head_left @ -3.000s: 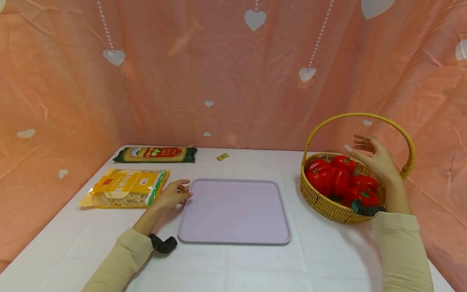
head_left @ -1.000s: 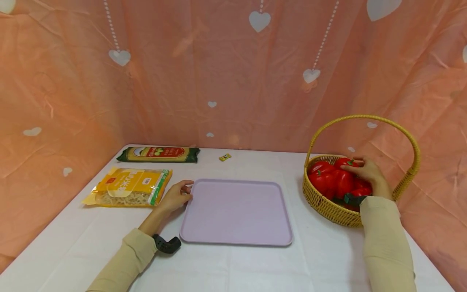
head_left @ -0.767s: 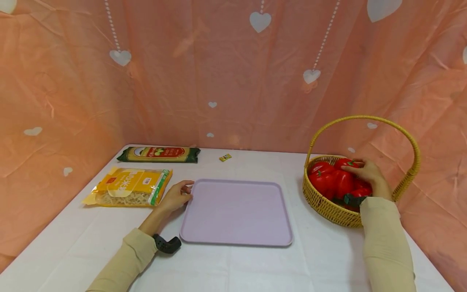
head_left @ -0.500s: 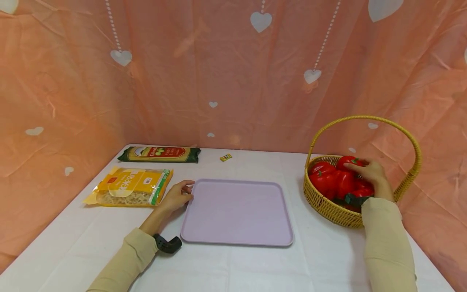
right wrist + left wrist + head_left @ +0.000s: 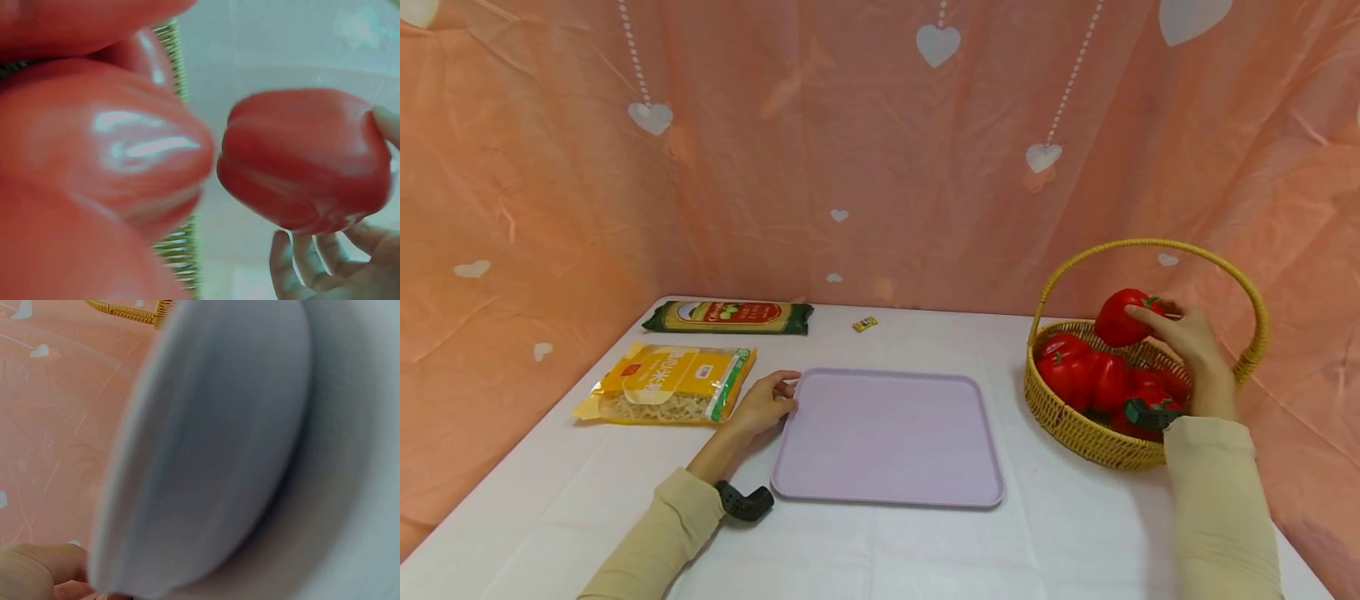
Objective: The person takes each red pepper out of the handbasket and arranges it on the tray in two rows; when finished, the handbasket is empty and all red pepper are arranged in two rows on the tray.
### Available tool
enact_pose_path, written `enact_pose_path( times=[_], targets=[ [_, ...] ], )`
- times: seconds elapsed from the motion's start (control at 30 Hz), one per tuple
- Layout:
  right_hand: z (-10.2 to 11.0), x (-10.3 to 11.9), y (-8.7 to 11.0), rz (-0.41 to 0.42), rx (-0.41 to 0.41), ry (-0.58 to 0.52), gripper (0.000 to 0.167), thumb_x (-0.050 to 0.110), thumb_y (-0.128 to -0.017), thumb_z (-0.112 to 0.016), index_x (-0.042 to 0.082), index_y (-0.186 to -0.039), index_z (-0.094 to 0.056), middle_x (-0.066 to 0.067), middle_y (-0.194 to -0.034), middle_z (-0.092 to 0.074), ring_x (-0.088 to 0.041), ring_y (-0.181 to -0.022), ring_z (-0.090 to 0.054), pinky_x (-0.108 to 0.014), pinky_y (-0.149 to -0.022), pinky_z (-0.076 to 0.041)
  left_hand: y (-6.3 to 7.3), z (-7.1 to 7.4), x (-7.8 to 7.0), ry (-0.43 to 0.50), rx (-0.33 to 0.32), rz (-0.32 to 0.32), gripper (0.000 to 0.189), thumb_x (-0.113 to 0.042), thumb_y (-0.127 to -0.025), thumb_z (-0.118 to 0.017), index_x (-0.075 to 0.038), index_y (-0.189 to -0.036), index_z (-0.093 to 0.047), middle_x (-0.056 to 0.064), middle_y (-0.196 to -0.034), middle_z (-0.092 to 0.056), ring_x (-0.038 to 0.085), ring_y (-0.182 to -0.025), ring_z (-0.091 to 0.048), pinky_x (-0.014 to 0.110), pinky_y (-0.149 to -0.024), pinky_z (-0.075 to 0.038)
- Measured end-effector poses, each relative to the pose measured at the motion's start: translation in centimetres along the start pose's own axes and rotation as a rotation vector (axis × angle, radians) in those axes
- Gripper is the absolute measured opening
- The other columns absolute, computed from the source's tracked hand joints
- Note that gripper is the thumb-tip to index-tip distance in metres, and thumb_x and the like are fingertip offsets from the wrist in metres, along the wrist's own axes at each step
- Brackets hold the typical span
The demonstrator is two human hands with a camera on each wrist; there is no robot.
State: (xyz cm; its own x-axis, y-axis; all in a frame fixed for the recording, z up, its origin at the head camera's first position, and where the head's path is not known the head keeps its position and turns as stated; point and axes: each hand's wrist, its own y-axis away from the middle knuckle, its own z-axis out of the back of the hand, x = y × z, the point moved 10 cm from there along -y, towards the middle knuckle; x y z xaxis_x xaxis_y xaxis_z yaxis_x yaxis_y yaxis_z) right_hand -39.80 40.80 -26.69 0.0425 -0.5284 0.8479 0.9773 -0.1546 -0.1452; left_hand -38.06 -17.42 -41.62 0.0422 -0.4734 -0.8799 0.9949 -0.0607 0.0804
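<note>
My right hand (image 5: 1183, 329) holds a red bell pepper (image 5: 1126, 317) with a green stem, raised above the wicker basket (image 5: 1093, 446) under its arched handle. Thumb and fingers lie on opposite sides of this pepper (image 5: 306, 159) in the right wrist view. Several more red peppers (image 5: 1066, 373) fill the basket. My left hand (image 5: 763, 403) grips the left rim of a flat lilac tray (image 5: 887, 437), thumb and bent fingertips at its edge. The left wrist view shows the tray's side (image 5: 206, 456) large and blurred, with part of the hand (image 5: 37, 572) at its lower corner.
A yellow noodle bag (image 5: 670, 383) lies left of my left hand. Behind it is a long green and tan packet (image 5: 730, 317). A tiny yellow packet (image 5: 865, 324) lies beyond the tray on the white-covered table (image 5: 925, 550). A pink curtain (image 5: 880, 167) stands at the back.
My right hand came down into the basket, took hold of a red pepper and lifted it up above the others. My left hand stays at the tray's left edge.
</note>
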Motion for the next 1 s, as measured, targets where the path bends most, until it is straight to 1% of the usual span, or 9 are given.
enact_pose_path(
  times=[0.07, 0.13, 0.23, 0.37, 0.5, 0.67, 0.73, 0.83, 1.0],
  targets=[
    [-0.2, 1.1, 0.3, 0.029, 0.032, 0.008, 0.059, 0.041, -0.088, -0.059, 0.004, -0.130, -0.041, 0.013, -0.107, -0.044, 0.002, -0.086, -0.048, -0.014, -0.073, -0.045, 0.0, 0.0, 0.0, 0.009, -0.001, 0.000, 0.049, 0.002, -0.085, -0.057, -0.001, -0.132, -0.045, 0.014, -0.100, -0.051, 0.020, -0.078, -0.047, 0.023, -0.065, -0.044],
    [-0.5, 2.5, 0.9, 0.078, 0.067, 0.075, 0.063, 0.043, -0.089, -0.056, 0.001, -0.133, -0.037, 0.016, -0.105, -0.045, 0.004, -0.087, -0.047, -0.012, -0.074, -0.042, 0.0, 0.1, 0.0, 0.017, -0.002, -0.003, 0.049, 0.002, -0.084, -0.057, 0.000, -0.132, -0.045, 0.014, -0.101, -0.050, 0.019, -0.077, -0.047, 0.023, -0.064, -0.043],
    [-1.1, 4.2, 1.7, 0.132, 0.093, 0.120, 0.051, 0.041, -0.090, -0.056, 0.008, -0.128, -0.044, 0.022, -0.099, -0.050, 0.006, -0.088, -0.048, -0.010, -0.074, -0.039, 0.0, 0.0, 0.0, 0.015, 0.001, -0.011, 0.049, 0.002, -0.084, -0.056, 0.000, -0.132, -0.045, 0.014, -0.101, -0.050, 0.019, -0.076, -0.046, 0.023, -0.062, -0.043],
    [-3.1, 6.8, 2.8, 0.227, 0.145, 0.103, 0.034, 0.032, -0.091, -0.056, 0.018, -0.121, -0.049, 0.025, -0.097, -0.054, 0.003, -0.091, -0.049, -0.012, -0.075, -0.039, 0.1, 0.0, 0.0, 0.009, 0.005, -0.013, 0.049, 0.002, -0.085, -0.056, 0.000, -0.132, -0.044, 0.014, -0.101, -0.050, 0.019, -0.075, -0.046, 0.023, -0.060, -0.042],
    [-6.4, 9.6, 3.9, 0.335, 0.217, 0.027, 0.033, 0.022, -0.091, -0.057, 0.017, -0.122, -0.049, 0.018, -0.100, -0.057, -0.002, -0.091, -0.053, -0.017, -0.075, -0.045, 0.0, -0.1, -0.1, 0.011, 0.005, -0.020, 0.049, 0.002, -0.085, -0.056, 0.000, -0.132, -0.045, 0.014, -0.101, -0.050, 0.019, -0.074, -0.045, 0.022, -0.059, -0.041],
    [-11.6, 12.4, 4.7, 0.370, 0.333, -0.091, 0.038, 0.017, -0.088, -0.061, 0.011, -0.123, -0.048, 0.009, -0.101, -0.060, -0.009, -0.089, -0.059, -0.025, -0.074, -0.051, -0.1, -0.1, 0.1, 0.020, 0.009, -0.016, 0.049, 0.002, -0.084, -0.057, 0.000, -0.132, -0.045, 0.014, -0.099, -0.051, 0.019, -0.075, -0.046, 0.023, -0.060, -0.042],
    [-13.6, 13.2, 4.8, 0.358, 0.363, -0.112, 0.043, 0.017, -0.086, -0.062, 0.008, -0.125, -0.047, 0.005, -0.103, -0.060, -0.012, -0.091, -0.059, -0.027, -0.075, -0.051, -0.1, -0.1, 0.1, 0.021, 0.008, -0.014, 0.049, 0.003, -0.084, -0.058, 0.000, -0.132, -0.046, 0.013, -0.099, -0.051, 0.019, -0.075, -0.047, 0.023, -0.062, -0.043],
    [-16.5, 14.1, 4.7, 0.359, 0.385, -0.125, 0.049, 0.018, -0.084, -0.065, 0.004, -0.127, -0.045, -0.004, -0.109, -0.057, -0.019, -0.096, -0.056, -0.029, -0.077, -0.050, -0.1, -0.1, 0.0, 0.016, 0.008, -0.015, 0.050, 0.003, -0.084, -0.058, 0.000, -0.132, -0.046, 0.013, -0.099, -0.051, 0.019, -0.076, -0.047, 0.022, -0.064, -0.044],
    [-20.5, 15.3, 4.3, 0.387, 0.390, -0.143, 0.051, 0.018, -0.082, -0.067, 0.004, -0.127, -0.048, -0.015, -0.117, -0.053, -0.027, -0.106, -0.049, -0.031, -0.078, -0.049, 0.0, 0.1, 0.0, 0.018, 0.006, -0.015, 0.050, 0.003, -0.084, -0.058, 0.000, -0.132, -0.045, 0.013, -0.098, -0.050, 0.020, -0.077, -0.047, 0.022, -0.064, -0.044]
  ],
)
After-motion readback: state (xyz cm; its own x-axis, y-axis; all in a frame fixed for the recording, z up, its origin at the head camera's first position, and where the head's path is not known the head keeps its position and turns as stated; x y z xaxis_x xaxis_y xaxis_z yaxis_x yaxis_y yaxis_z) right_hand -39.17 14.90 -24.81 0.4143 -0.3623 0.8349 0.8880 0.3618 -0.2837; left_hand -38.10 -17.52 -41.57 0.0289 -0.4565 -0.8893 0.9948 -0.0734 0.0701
